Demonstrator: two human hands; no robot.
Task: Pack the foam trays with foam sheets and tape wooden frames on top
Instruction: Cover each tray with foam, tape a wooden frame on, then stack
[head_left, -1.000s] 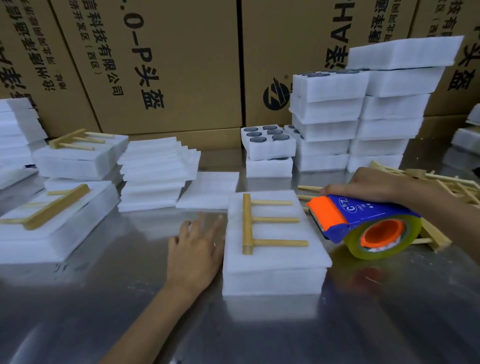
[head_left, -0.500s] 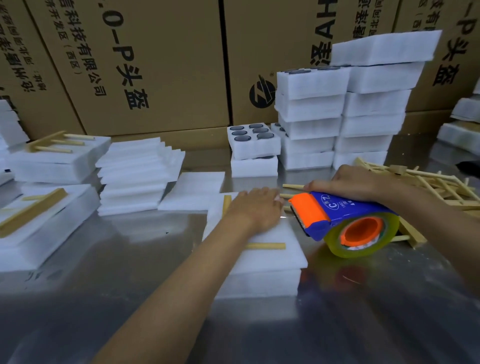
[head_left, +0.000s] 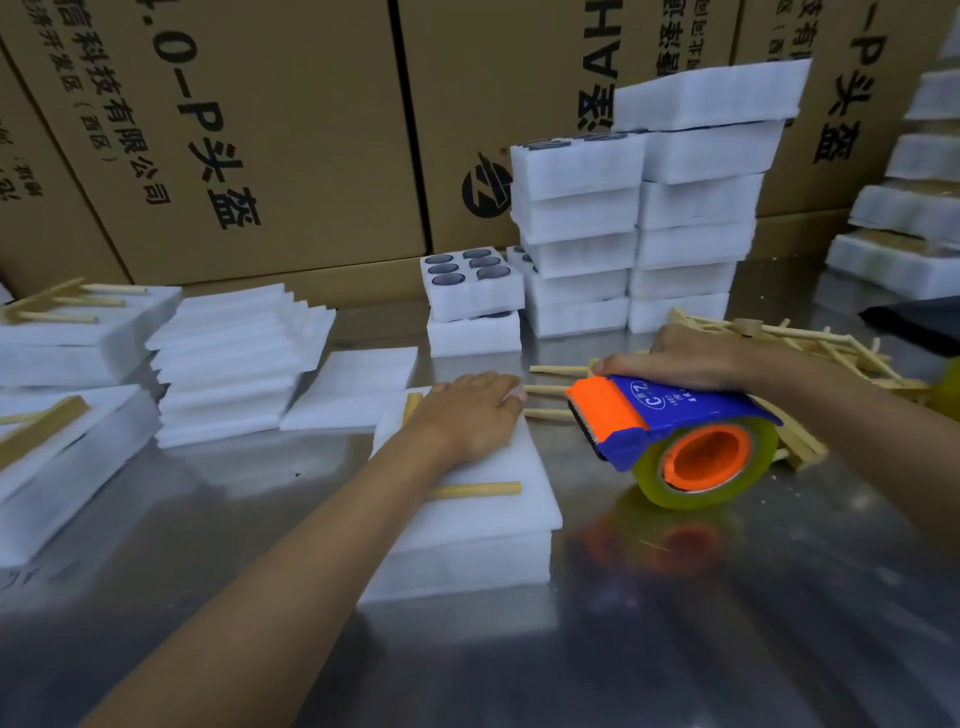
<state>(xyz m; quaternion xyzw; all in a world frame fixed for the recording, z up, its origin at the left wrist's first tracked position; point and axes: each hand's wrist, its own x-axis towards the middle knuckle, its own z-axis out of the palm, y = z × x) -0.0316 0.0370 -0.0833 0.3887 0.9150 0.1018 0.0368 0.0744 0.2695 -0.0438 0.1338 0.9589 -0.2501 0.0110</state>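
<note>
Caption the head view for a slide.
Left hand presses a wooden frame onto the foam tray; right hand holds the tape dispenser.

The cardboard cartons (head_left: 291, 156) carry upside-down print including "AH" and "0-P头盔"; the tape dispenser (head_left: 670, 415) reads "C-Z"

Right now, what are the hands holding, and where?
The right hand holds the tape dispenser with its grip over the blue top. The left hand holds nothing; it presses flat on the wooden frame.

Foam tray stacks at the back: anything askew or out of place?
Yes. The top tray of the taller back stack sits tilted and overhangs its right side. The loose wooden frames beside the stack lie in a jumbled heap.
</note>
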